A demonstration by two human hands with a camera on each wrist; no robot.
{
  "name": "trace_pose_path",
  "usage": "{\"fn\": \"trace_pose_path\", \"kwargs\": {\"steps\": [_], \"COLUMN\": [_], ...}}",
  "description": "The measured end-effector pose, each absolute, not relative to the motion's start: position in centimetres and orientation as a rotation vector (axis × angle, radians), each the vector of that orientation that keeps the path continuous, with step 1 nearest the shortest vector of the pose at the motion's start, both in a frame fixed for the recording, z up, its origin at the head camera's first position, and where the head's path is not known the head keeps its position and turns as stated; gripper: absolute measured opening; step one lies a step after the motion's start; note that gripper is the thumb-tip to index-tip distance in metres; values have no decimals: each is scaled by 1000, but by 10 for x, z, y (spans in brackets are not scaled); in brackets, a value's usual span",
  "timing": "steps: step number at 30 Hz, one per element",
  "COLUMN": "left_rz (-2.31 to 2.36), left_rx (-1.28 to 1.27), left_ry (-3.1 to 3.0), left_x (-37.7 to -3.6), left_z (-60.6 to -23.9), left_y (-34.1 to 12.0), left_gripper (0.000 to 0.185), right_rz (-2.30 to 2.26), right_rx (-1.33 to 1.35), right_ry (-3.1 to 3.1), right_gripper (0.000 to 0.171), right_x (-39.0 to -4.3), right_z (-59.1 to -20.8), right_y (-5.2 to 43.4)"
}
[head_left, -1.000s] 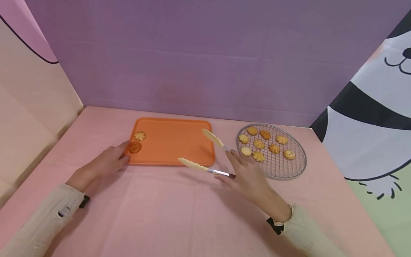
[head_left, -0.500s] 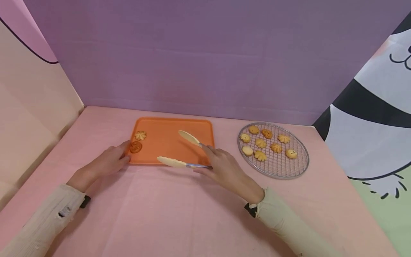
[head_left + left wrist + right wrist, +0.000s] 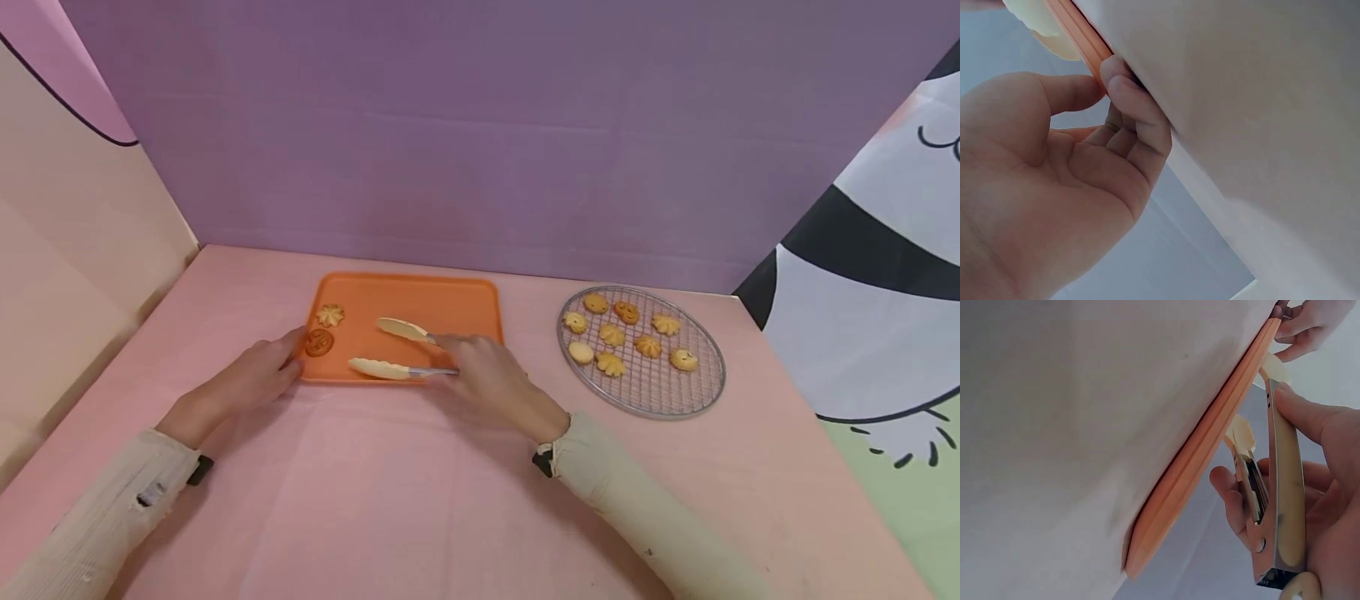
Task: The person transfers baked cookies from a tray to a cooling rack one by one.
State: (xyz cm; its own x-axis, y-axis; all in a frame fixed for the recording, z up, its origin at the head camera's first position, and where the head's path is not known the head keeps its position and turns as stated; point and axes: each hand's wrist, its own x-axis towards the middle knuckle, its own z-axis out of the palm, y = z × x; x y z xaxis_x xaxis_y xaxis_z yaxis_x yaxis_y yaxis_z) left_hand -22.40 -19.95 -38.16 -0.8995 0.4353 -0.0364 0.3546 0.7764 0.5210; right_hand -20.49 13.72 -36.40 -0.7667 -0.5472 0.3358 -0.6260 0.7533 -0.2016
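My left hand pinches the left rim of an orange tray between thumb and fingers, as the left wrist view shows. A pale star-shaped cookie and a darker round cookie lie along the tray's left side. My right hand holds a pair of tongs with metal arms and cream scalloped tips. Thumb on one arm and fingers on the other, it keeps the tongs spread. Their tips point left over the tray's front half, with nothing between them.
To the right of the tray stands a round wire rack bearing several cookies, among them a pretzel-shaped one. A purple backdrop rises behind the pink tabletop, with printed panels at both sides.
My right hand has carried the spread tongs leftward, from beside the rack to over the tray. The left hand has stayed at the tray's rim, and the cookies lie as before.
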Motion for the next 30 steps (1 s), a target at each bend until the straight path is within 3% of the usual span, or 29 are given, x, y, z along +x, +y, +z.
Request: {"fn": "trace_pose_path", "kwargs": {"steps": [12, 23, 30], "left_rz": [779, 792, 772], "left_rx": [634, 641, 654], "left_ry": [2814, 2800, 2813], "left_x": [-223, -223, -225], "left_z": [-378, -377, -378], "left_y": [-201, -201, -199], "left_gripper": [65, 68, 68], "right_rz": [478, 458, 408], "right_rx": [980, 1107, 1043], "right_ry": [-2905, -2896, -2928], "right_gripper": [53, 51, 51], "right_x": [-233, -243, -244], "right_z": [-343, -339, -343], "right_y": [103, 84, 70]}}
